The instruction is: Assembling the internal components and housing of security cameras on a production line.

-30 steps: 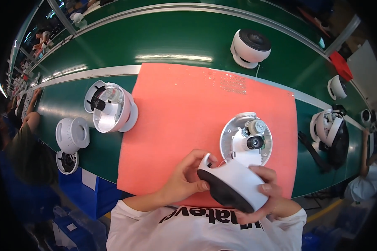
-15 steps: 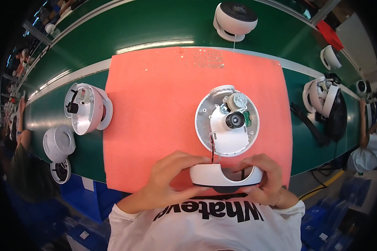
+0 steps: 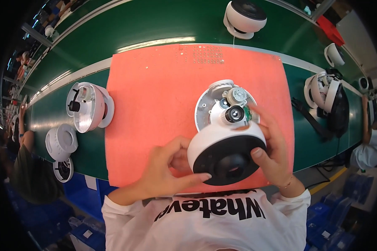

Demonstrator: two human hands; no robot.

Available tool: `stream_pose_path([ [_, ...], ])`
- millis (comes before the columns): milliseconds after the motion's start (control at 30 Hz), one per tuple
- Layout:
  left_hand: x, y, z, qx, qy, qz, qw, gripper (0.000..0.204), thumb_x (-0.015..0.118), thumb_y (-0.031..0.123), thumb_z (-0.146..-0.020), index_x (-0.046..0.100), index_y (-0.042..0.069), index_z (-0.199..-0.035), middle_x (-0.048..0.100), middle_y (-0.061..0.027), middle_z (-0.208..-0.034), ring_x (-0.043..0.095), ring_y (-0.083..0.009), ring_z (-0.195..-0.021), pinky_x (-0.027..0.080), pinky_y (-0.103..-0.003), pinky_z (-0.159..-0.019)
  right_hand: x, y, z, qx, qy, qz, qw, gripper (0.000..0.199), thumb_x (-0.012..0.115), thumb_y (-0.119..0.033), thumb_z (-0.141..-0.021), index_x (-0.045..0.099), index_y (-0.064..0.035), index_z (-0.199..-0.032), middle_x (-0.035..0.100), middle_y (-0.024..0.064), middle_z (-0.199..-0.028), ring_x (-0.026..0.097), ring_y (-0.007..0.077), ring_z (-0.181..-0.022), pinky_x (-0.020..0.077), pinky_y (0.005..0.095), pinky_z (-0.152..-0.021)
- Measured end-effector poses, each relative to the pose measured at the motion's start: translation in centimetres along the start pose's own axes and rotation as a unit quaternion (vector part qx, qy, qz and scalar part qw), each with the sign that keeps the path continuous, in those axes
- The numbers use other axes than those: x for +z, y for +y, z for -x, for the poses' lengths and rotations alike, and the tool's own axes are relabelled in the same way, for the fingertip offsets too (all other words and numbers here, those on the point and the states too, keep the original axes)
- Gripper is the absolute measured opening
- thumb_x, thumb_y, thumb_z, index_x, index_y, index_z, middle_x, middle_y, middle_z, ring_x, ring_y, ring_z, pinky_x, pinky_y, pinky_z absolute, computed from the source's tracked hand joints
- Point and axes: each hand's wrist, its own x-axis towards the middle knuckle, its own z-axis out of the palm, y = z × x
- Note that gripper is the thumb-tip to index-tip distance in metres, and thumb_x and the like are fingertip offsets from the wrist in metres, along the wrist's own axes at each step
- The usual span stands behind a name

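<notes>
Both hands hold a white dome camera cover point(image 3: 226, 150) with a black round face turned toward me, just above the near edge of the orange mat point(image 3: 155, 104). My left hand point(image 3: 169, 167) grips its left side with thumb and forefinger. My right hand point(image 3: 272, 146) wraps its right side. Just beyond the cover, an open round camera base point(image 3: 228, 104) with a lens and small motor lies on the mat, partly hidden by the cover.
A green conveyor belt point(image 3: 155, 25) runs behind the mat. Another open camera unit point(image 3: 86, 106) lies at the mat's left edge, with white round covers point(image 3: 60, 142) beside it. An assembled dome camera point(image 3: 245, 16) stands at the back. More units point(image 3: 326, 96) are at the right.
The cover has been turned so its black face points toward me and lifted closer to the open base. Both hands stayed on it.
</notes>
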Motion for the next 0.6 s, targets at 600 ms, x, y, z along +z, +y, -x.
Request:
stream_pose_path([
  [600, -0.5, 0.8, -1.7, -0.003, 0.048, 0.100, 0.994, 0.033, 0.064, 0.007, -0.078, 0.047, -0.003, -0.104, 0.061, -0.0098, -0.089, 0.060, -0.0114, -0.082, 0.050, -0.023, -0.071, 1.5, 0.2, 1.2, -0.041, 0.002, -0.017, 0.999, 0.101, 0.074, 0.001, -0.064, 0.004, -0.0079, -0.137, 0.031, 0.0155, -0.131, 0.043, 0.0265, -0.117, 0.0477, 0.0370, -0.089],
])
